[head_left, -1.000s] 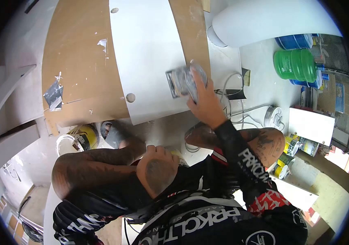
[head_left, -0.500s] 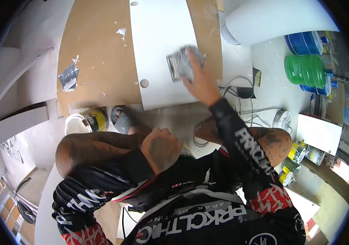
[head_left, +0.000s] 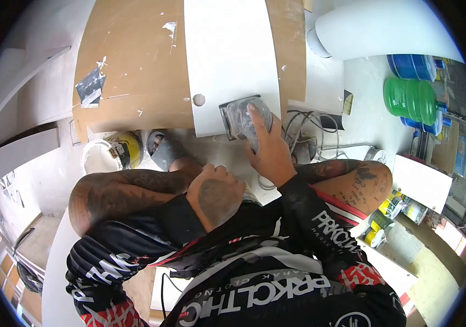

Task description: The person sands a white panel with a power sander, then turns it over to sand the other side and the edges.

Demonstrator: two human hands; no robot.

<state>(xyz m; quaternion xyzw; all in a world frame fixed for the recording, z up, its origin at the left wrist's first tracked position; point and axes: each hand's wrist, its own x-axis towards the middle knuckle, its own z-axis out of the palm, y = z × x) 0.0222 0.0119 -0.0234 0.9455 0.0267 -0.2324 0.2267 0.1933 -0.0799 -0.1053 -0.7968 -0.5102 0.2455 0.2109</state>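
My right hand [head_left: 270, 147] is wrapped around a dusty grey palm sander [head_left: 248, 121]. The sander's square pad rests on the near end of a long white panel [head_left: 230, 49], close to its right-hand corner. A round hole [head_left: 199, 100] pierces the panel near its left edge. My left hand [head_left: 217, 195] is closed in a fist over my lap, back of the hand up, apart from the panel; nothing shows protruding from it. Its palm is hidden.
Brown cardboard [head_left: 129, 60] lies under the panel, with a scrap of dark sandpaper [head_left: 90, 87] on it. Grey cable [head_left: 320, 122] loops on the floor at right. Paint buckets [head_left: 126, 150] stand by my foot; water jugs [head_left: 410, 100] line the right side.
My right hand has drawn the sander toward me, down to the panel's near end. The view has shifted slightly. My left hand stays in my lap.
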